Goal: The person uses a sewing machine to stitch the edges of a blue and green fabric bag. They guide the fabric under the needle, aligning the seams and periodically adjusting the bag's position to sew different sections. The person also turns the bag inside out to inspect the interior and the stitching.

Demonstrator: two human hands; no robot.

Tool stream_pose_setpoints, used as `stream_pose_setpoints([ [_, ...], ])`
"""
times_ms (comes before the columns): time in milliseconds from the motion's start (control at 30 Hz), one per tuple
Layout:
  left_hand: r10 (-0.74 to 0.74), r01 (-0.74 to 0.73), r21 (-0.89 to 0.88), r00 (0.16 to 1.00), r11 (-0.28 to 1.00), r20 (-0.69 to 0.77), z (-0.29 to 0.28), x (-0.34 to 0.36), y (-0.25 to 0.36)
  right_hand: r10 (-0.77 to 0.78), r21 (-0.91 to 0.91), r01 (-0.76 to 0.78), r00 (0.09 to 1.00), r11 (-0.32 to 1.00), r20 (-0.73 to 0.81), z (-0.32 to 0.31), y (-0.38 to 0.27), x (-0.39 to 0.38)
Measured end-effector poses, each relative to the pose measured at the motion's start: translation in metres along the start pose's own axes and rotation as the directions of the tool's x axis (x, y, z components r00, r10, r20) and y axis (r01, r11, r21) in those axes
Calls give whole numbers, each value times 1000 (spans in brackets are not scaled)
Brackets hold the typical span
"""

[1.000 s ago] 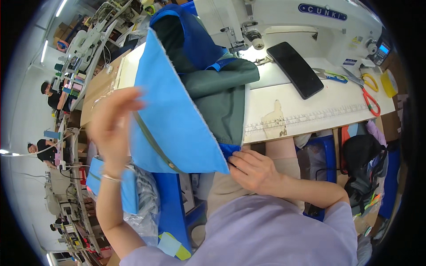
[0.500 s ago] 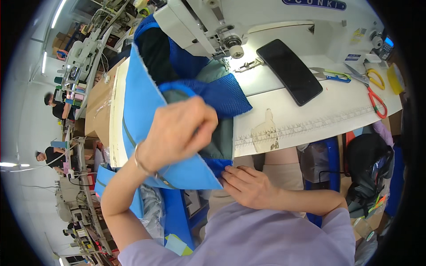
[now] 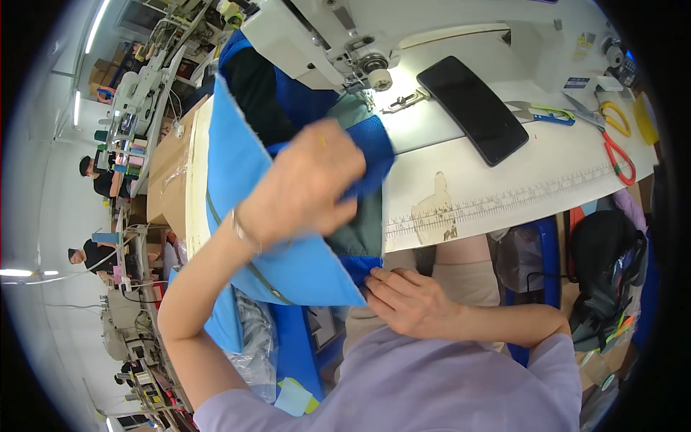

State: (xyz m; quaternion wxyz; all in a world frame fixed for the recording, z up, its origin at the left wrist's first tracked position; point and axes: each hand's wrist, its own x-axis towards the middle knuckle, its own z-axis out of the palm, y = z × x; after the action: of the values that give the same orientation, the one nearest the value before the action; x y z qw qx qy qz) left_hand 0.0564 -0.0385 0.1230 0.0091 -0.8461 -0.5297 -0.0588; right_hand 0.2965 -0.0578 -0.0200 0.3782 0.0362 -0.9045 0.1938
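Observation:
A light blue fabric piece (image 3: 248, 155) with a dark green cord or strip along it hangs over the table edge, joined to or lying against dark blue mesh fabric (image 3: 374, 147) and grey-green lining (image 3: 360, 223). My right hand (image 3: 410, 301) pinches the lower corner of this fabric work, where light and royal blue meet. Above the fabric, my left hand (image 3: 306, 180) is curled and blurred by motion, close to the mesh; what its fingers hold is hidden. The sewing machine (image 3: 317, 43) stands beyond, its needle area lit over the fabric's far end.
On the white table (image 3: 489, 198) with a printed ruler lie a black phone (image 3: 471, 111), blue-green snips (image 3: 543, 114), red-handled scissors (image 3: 617, 158) and a yellow tape roll (image 3: 644, 119). A cardboard box (image 3: 169, 180) stands left. Other people sit at machines farther left.
My left hand has moved slightly up and right over the fabric, and the mesh flap has shifted with its tip higher. The right hand stays at the corner. The view has moved slightly.

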Motion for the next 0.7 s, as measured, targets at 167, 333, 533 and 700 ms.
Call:
stream_pose_setpoints([
  [167,-48,-36,259,950,965,309,0,-42,46,16,7,-16,1000,1000,13,-21,-4,5],
  [333,-357,379,-25,889,925,288,-4,-12,35,-39,-61,40,999,997,21,-39,-12,21],
  [533,30,-17,241,998,970,-50,41,46,-21,-80,-92,83,996,992,35,-48,-14,31],
  [700,223,-238,300,971,924,82,45,64,-44,-103,-90,111,991,990,85,-56,-13,33],
])
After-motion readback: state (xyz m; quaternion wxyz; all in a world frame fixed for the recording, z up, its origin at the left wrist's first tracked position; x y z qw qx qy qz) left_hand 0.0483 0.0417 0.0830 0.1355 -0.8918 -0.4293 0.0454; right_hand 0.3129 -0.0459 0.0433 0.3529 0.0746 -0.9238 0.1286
